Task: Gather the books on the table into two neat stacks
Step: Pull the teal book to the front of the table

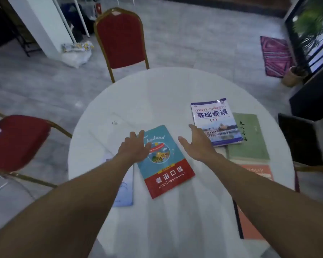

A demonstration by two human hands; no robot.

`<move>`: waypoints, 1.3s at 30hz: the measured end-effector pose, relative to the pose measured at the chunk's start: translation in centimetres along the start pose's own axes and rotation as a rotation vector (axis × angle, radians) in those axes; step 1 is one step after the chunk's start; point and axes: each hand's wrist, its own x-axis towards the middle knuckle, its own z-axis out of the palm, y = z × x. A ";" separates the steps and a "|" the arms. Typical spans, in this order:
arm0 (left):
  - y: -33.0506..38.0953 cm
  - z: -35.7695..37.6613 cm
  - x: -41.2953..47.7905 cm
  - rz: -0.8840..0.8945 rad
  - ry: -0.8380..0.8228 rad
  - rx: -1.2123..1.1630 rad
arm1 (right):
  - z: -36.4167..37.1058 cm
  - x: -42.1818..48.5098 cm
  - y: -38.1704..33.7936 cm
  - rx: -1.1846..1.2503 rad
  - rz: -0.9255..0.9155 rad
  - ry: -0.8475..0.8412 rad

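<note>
— Teal-and-red book [168, 164] at the middle of the frame, flat on the white round table [157, 90] and turned at a slant. Do you see the hands?
— Yes. The left hand [134, 148] rests on its upper left corner, fingers straight and spread, thumb on the cover. Nothing is clasped.
— And the right hand [196, 144]?
— Relaxed, fingers stretched out, grasping nothing. It sits between the teal-and-red book and the blue-and-white book [214, 120] at centre right. Whether its fingertips touch that one, I cannot tell.
— What lies under the blue-and-white book?
— A green book [250, 142], overlapped along its left side. Below that is an orange book [257, 172], partly hidden by the right forearm, and a salmon cover [250, 226] at the lower right table edge.
— Anything on the left?
— A pale blue book [126, 192], half under the left forearm, just beside the teal-and-red book. One red chair [121, 38] stands at upper centre, a second chair [17, 142] at the left edge.
</note>
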 end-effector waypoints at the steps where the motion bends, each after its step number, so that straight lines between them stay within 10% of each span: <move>1: -0.2 0.6 -0.1 -0.027 -0.032 -0.007 | 0.7 0.0 0.3 0.010 0.021 -0.024; 20: -2.3 8.3 -0.1 -0.019 -0.025 -0.312 | 8.4 -1.1 3.8 -0.057 0.209 -0.209; 39: 1.5 11.9 -7.0 0.245 -0.264 0.103 | 8.9 -14.3 10.1 0.046 0.394 -0.275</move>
